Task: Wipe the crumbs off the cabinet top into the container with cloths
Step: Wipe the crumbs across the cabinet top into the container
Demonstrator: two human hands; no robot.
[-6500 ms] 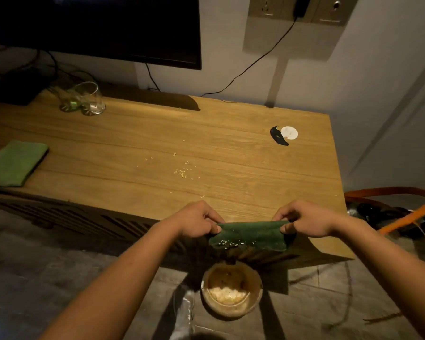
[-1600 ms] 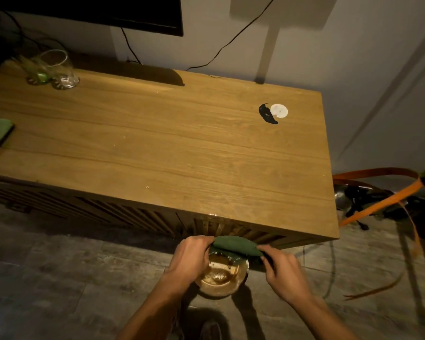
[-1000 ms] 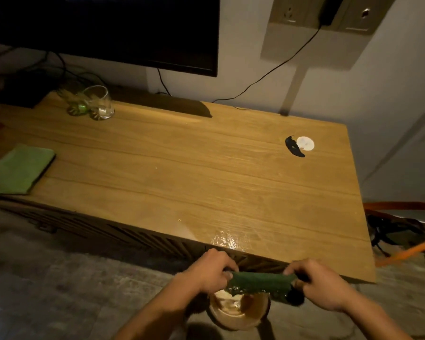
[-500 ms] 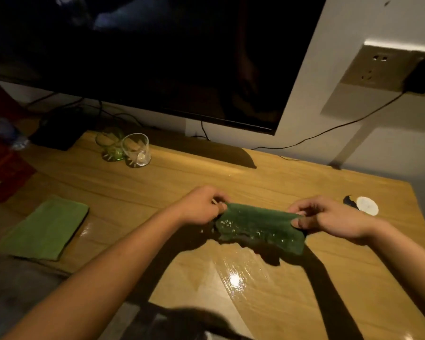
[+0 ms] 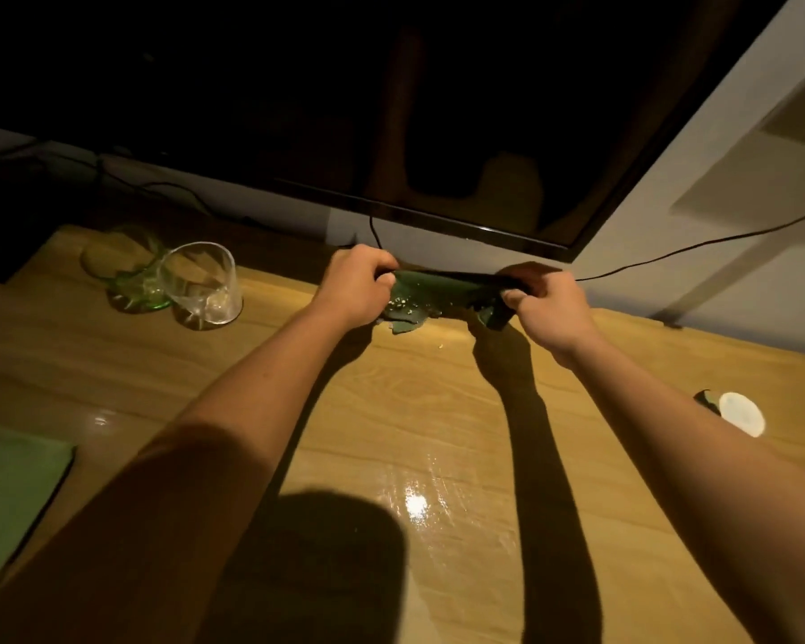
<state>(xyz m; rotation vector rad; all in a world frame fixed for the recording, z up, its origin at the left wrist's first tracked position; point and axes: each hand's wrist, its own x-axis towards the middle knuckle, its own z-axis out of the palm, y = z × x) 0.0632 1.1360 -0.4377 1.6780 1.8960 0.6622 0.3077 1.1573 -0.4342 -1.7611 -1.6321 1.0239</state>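
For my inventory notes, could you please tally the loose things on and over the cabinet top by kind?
Cloths: 2, a dark green cloth stretched between the left hand and right hand, and a lighter green cloth lying flat.
Glasses: 2, a clear glass and a green glass.
White disc: 1.
Total: 5.

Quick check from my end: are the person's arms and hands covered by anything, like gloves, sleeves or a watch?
No. The left hand and right hand are bare, with no gloves, and no rings show in this dim light. Both forearms are uncovered as far as the frame shows; no sleeve edge, watch or wristband is visible. Lighting is low, so fine marks cannot be ruled out.
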